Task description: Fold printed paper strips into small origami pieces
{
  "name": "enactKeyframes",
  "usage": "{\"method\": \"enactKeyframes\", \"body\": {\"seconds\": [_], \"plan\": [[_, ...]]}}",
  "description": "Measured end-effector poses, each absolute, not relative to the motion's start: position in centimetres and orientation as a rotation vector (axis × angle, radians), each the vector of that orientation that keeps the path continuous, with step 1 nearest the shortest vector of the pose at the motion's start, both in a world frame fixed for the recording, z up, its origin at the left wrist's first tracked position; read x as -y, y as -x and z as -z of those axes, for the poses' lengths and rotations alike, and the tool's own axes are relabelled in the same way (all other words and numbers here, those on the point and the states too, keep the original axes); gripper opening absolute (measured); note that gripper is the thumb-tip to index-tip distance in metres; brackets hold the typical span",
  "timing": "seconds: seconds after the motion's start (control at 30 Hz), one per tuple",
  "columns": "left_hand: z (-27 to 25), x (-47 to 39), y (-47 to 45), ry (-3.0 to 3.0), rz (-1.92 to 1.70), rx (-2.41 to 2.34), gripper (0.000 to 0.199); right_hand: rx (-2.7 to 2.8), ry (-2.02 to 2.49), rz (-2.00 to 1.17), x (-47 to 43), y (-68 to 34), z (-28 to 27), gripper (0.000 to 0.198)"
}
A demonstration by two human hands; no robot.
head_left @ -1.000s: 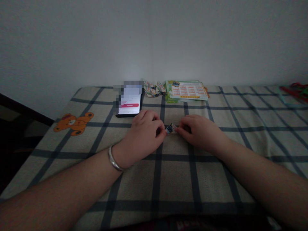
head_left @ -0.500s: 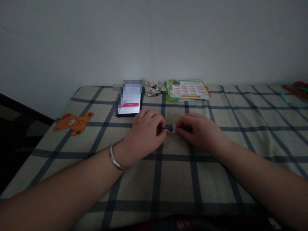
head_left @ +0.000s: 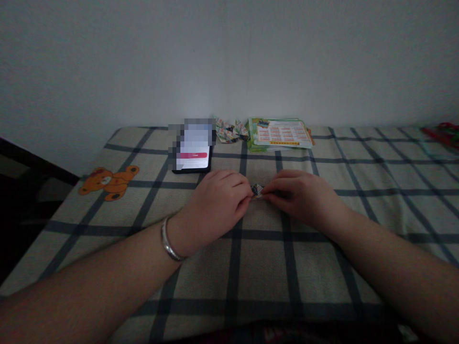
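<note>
A small piece of folded printed paper (head_left: 256,190) is pinched between my two hands, low over the checked cloth. My left hand (head_left: 224,198), below a silver bangle (head_left: 168,241), closes its thumb and fingers on the paper's left side. From the right, my right hand (head_left: 303,193) grips the other side with thumb and forefinger. The fingertips cover both ends of the paper, so only its peaked middle shows. Beyond my left hand lies a phone (head_left: 193,148) with its screen lit.
Several folded paper pieces (head_left: 229,131) lie by the wall between the phone and a stack of printed cards (head_left: 283,134). An orange bear figure (head_left: 109,183) is on the left of the checked cloth (head_left: 258,267). Something red (head_left: 446,134) sits at the far right edge.
My left hand has shifted slightly right and its fingers have closed further, covering more of the paper's left end. My right hand has barely moved.
</note>
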State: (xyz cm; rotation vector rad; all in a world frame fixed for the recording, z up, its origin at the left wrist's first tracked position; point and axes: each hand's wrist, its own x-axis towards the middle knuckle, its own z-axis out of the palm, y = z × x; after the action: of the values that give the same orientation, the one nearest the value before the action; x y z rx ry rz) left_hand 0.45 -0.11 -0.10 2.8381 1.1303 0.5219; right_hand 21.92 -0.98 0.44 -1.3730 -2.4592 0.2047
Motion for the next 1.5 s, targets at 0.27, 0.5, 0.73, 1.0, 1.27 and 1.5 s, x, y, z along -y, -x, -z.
{"method": "enactKeyframes", "body": {"seconds": [0.27,0.5,0.73,1.0,1.27,1.5], "plan": [[-0.3,0.0,0.1,-2.945,-0.409,-1.028,0.011,2.380,1.464,-0.283,0.8,-21.6,-0.3,0.016],[-0.6,0.3,0.0,-3.019,-0.398,-0.963,0.014,2.339,1.417,-0.410,0.2,-21.9,0.1,0.014],[-0.4,0.5,0.2,-3.013,-0.397,-0.951,0.018,2.352,1.409,-0.440,0.2,-21.9,0.0,0.014],[-0.7,0.9,0.4,-2.967,-0.381,-0.899,0.026,2.411,1.410,-0.317,0.7,-21.9,0.1,0.015],[-0.6,0.8,0.4,-2.968,-0.353,-0.952,0.023,2.589,1.090,0.048,1.2,-22.1,-0.3,0.016],[-0.8,0.9,0.2,-2.994,-0.299,-0.970,0.023,2.685,1.093,0.171,1.4,-22.0,-0.6,0.015]]}}
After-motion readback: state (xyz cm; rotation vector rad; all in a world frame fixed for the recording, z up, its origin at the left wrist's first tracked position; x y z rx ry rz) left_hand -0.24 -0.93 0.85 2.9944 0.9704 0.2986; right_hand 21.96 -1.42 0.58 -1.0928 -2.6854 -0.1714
